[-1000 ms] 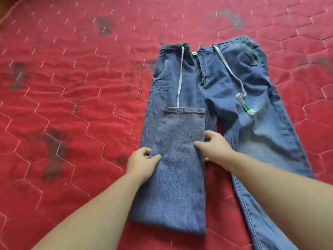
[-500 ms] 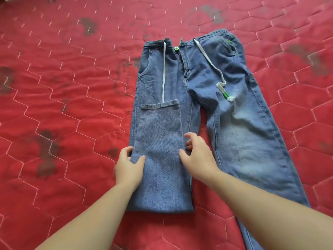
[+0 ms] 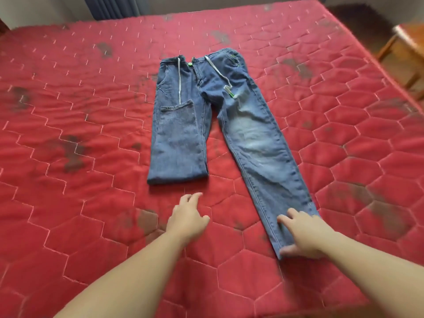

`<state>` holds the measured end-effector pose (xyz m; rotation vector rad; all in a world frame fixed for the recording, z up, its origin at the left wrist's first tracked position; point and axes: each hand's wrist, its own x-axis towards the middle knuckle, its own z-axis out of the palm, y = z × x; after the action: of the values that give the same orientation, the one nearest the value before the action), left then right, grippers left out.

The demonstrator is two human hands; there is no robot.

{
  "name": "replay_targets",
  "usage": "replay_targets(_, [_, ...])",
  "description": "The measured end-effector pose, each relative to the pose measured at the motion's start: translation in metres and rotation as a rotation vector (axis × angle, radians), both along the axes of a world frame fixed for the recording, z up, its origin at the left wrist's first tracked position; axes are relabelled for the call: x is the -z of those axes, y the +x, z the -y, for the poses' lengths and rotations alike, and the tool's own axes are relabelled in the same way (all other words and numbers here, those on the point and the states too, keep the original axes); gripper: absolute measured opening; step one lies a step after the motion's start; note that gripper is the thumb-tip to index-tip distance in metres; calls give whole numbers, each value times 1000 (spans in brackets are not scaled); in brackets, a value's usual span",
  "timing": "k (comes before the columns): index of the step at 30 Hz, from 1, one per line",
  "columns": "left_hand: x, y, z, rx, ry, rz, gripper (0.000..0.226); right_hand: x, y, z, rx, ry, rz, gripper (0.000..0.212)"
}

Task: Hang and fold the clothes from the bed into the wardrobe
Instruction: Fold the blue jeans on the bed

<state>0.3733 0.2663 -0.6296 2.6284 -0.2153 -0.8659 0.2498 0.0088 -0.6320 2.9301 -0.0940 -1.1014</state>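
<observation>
Nearest, the right hand (image 3: 302, 235) grips the hem of the straight leg of the jeans (image 3: 252, 134), thumb at the cuff edge. The left hand (image 3: 187, 218), fingers relaxed and apart, hovers over the red bed (image 3: 68, 180). Farther off, the jeans' other leg lies folded upward toward the waistband.
</observation>
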Motion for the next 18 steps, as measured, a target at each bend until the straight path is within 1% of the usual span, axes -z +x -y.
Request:
replay_targets(2, [-4,-40,9,71,-63,-68,66,2,-42,-9,27,-1,-10,93])
replay_targets(3, [-6,-58,16,112,-88,-98,65,5,-58,-11,27,-19,29,88])
replay_targets(6, [-1,-101,38,169,-163,-141,60,11,-84,-6,33,-75,249,43])
replay_targets(8, [7,-122,57,81,-228,-196,56,23,-93,5,181,-29,389,21])
replay_targets(9, [11,-130,67,6,-267,-237,56,30,-95,10,281,28,477,17])
replay_targets(10, [16,-135,78,-98,-321,-291,56,34,-95,15,398,97,542,17])
replay_targets(11, [21,-138,89,-247,-403,-378,59,37,-94,18,542,194,579,23])
replay_targets(13, [30,-145,108,-562,-599,-557,60,34,-90,22,847,428,596,50])
replay_targets(14, [33,-146,118,-669,-663,-595,57,31,-87,25,972,527,569,64])
replay_targets(15, [36,-148,126,-720,-690,-601,53,28,-84,29,1067,624,510,72])
replay_targets(16, [40,-150,133,-741,-706,-599,49,26,-83,32,1123,723,433,71])
replay_targets(17, [42,-151,138,-746,-709,-583,47,26,-83,36,1148,815,357,62])
replay_targets(18, [43,-153,142,-751,-713,-564,45,26,-85,40,1143,869,290,47])
